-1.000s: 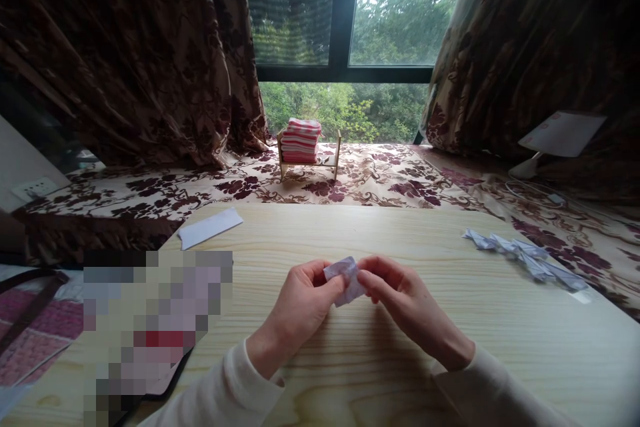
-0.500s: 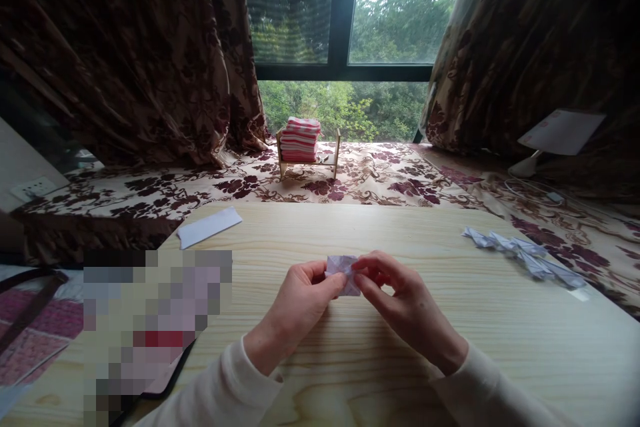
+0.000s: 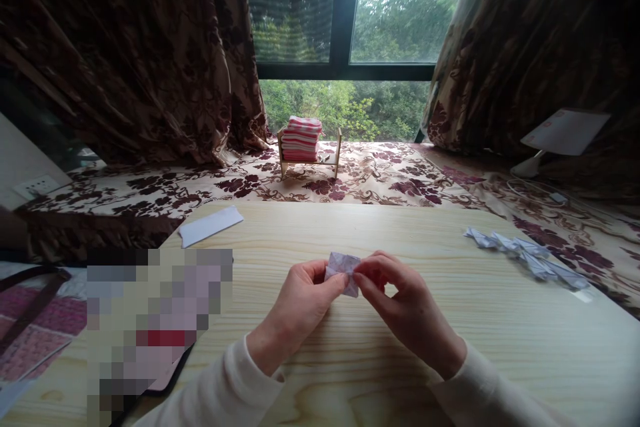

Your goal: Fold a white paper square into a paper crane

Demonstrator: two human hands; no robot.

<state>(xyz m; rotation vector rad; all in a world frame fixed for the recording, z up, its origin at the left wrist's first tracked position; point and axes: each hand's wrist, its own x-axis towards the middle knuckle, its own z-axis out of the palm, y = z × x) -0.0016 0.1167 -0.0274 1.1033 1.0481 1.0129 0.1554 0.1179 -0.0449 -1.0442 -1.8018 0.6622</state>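
A small square of folded white paper (image 3: 342,264) with crease lines is held just above the wooden table (image 3: 280,233). My left hand (image 3: 303,307) pinches its left side, thumb lying across the front and fingers behind. At the right edge, my right hand (image 3: 407,303) grips the paper between thumb and index finger, its other fingers curled. The fingertips hide parts of the paper's lower and right edges. Several folded white paper pieces (image 3: 530,257) lie in an overlapping row at the table's right side.
A flat white paper strip (image 3: 211,226) lies at the table's far left. Below it sits a dark-edged object, mostly blurred out by pixels. Beyond the table, a small stand (image 3: 336,159) carries folded pink-striped cloths (image 3: 301,140) on the windowsill. A white lamp (image 3: 565,130) stands at right.
The folded paper has tilted slightly, and the right thumb and index finger have drawn closer together at its edge. Both hands keep nearly the same place.
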